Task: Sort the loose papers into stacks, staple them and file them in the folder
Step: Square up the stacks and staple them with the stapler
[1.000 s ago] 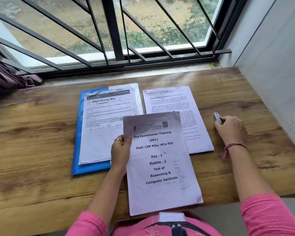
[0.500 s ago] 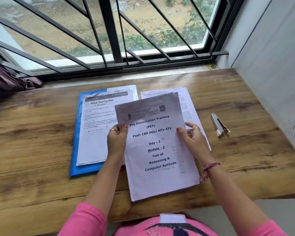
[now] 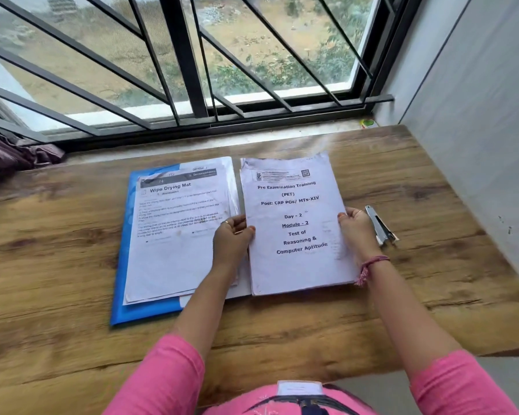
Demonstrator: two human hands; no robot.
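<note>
The booklet point(image 3: 294, 223) is gripped at both edges by the left hand point(image 3: 232, 238) and right hand point(image 3: 357, 227); the stapler point(image 3: 379, 227) is partly hidden behind the right.

The counter point(image 3: 57, 265) has bare wood at 9 o'clock, left of the blue folder point(image 3: 123, 265), and a wide bare strip at 6 o'clock, crossed only by the two forearms. At 3 o'clock, bare wood runs from the stapler point(image 3: 379, 226) to the wall point(image 3: 477, 145), which closes that side. At 12 o'clock the window bars point(image 3: 189, 70) block the way. The right paper stack point(image 3: 294, 223) lies just beside the folder's papers point(image 3: 174, 235), with only a narrow gap. A dark cloth point(image 3: 9, 157) sits at 10 o'clock.
</note>
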